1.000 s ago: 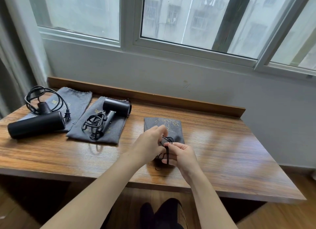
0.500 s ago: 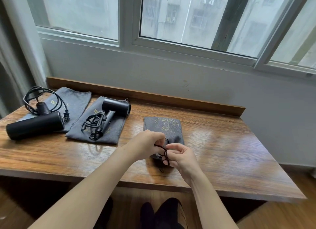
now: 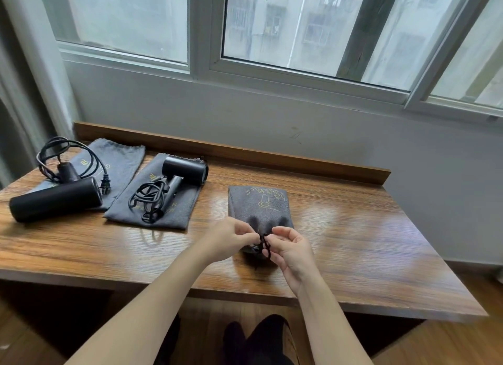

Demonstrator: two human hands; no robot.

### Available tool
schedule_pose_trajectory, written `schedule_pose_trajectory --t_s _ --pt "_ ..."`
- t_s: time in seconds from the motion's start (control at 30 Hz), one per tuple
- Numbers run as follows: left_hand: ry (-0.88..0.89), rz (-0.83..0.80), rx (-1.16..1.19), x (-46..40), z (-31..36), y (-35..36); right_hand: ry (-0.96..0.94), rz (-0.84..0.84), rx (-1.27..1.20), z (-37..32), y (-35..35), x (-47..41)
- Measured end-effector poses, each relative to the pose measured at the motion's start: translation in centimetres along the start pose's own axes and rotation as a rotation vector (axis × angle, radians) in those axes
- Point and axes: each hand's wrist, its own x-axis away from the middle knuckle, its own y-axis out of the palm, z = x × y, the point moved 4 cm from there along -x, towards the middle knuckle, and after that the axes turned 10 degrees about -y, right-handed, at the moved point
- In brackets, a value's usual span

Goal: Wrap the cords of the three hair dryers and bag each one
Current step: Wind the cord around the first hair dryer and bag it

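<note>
A filled grey drawstring bag (image 3: pixel 258 206) lies at the table's middle, its gathered mouth towards me. My left hand (image 3: pixel 230 239) and my right hand (image 3: pixel 290 249) both pinch the black drawstring (image 3: pixel 264 246) at that mouth. A black hair dryer (image 3: pixel 185 171) with a bunched cord (image 3: pixel 148 201) lies on a flat grey bag (image 3: pixel 155 201). Further left, a larger black hair dryer (image 3: pixel 54 198) with a looped cord (image 3: pixel 68 157) lies on another flat grey bag (image 3: pixel 119 157).
The wooden table (image 3: pixel 367 242) has a raised back ledge (image 3: pixel 272 155) against a grey wall under a window. A curtain hangs at the far left. My dark-clad knees (image 3: pixel 258 340) show below the table's front edge.
Both hands have kept working the drawstring at the bag's mouth. The loops have drawn tighter, and the right hand's fingers have opened out a little while still pinching the string.
</note>
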Motion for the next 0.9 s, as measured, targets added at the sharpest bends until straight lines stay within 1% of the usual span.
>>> schedule_pose_trajectory --t_s 0.1,0.13,0.23,0.27,0.33,0.43,0.47,0.5,0.57,0.63,0.73,0.83,0.9 --pt "0.018 0.046 -0.125 0.3 0.2 0.0 0.044 0.022 -0.069 0.2 -0.2 0.0" --pt "0.02 0.072 -0.214 0.5 0.3 -0.3 0.052 0.027 -0.075 0.2 -0.3 -0.1" --pt "-0.022 0.199 -0.578 0.9 0.9 -1.7 0.058 0.044 -0.071 0.3 -0.7 -0.2" --pt "-0.044 0.228 -0.653 0.8 0.9 -2.3 0.057 0.051 -0.07 0.4 -0.7 -0.3" --pt "-0.101 0.206 -0.725 0.8 0.7 -3.0 0.057 0.054 -0.075 0.4 -0.8 -0.3" --pt "-0.147 0.052 -0.803 1.0 0.2 -2.4 0.051 0.048 -0.102 0.4 -0.5 -0.2" --pt "-0.114 0.055 -0.796 1.0 0.3 -1.9 0.05 0.047 -0.109 0.4 -0.4 -0.2" --pt "-0.049 0.098 -0.74 1.1 0.6 -1.5 0.049 0.045 -0.114 0.4 -0.3 -0.1" --pt "0.075 0.164 -0.518 1.4 1.5 -0.6 0.049 0.042 -0.114 0.4 -0.3 -0.1" --pt "0.139 0.142 -0.343 1.6 1.9 0.4 0.05 0.036 -0.106 0.4 -0.4 -0.1" --pt "0.157 0.1 -0.26 1.4 1.6 1.7 0.053 0.03 -0.099 0.4 -0.4 0.0" --pt "0.111 0.108 -0.198 0.8 1.2 1.8 0.058 0.02 -0.089 0.4 -0.4 0.1" --pt "0.106 0.084 -0.186 0.5 1.0 1.8 0.059 0.02 -0.091 0.4 -0.4 0.2"
